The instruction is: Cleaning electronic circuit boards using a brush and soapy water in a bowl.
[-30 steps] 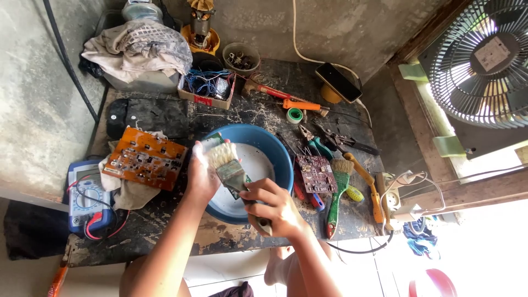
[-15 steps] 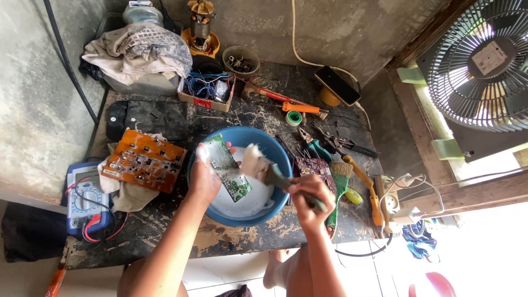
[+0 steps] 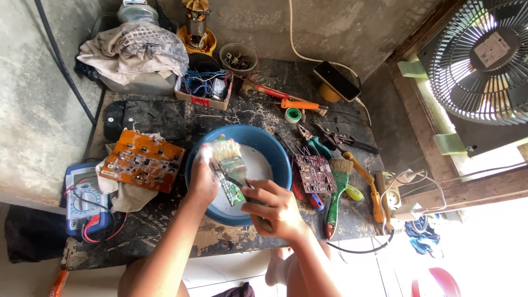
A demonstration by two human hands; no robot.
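A blue round basin (image 3: 275,149) with whitish liquid sits mid-table. Over it my left hand (image 3: 202,179) holds a small green circuit board (image 3: 233,192) by its left edge. My right hand (image 3: 275,209) grips the handle of a paintbrush (image 3: 228,157), whose pale bristles lie across the upper end of the board. Both hands are above the basin's near half.
An orange circuit board (image 3: 142,160) lies on a cloth at left, beside a blue multimeter (image 3: 82,198). Right of the basin lie a dark red board (image 3: 314,173), a green-handled brush (image 3: 336,192), pliers and screwdrivers. A fan (image 3: 484,55) stands at the far right.
The brush has swept from the right side of the basin back to the upper left, over the board. My right hand moved left and nearer with it.
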